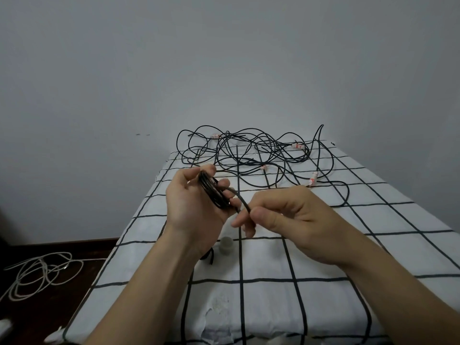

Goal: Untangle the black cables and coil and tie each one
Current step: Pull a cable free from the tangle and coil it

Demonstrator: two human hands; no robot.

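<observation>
My left hand (191,205) grips a small coil of black cable (212,192) between thumb and fingers, held upright above the bed. My right hand (281,215) pinches the coil's free end (245,204) just to the right of it. Behind them a tangle of black cables (251,155) with white and red tags sprawls over the far end of the bed. A short black cable piece (209,257) lies on the sheet below my left wrist, partly hidden.
The bed (323,257) has a white sheet with a black grid. A small grey roll (226,245) stands on it under my hands. A white cord (42,272) lies looped on the dark floor to the left. A plain wall rises behind.
</observation>
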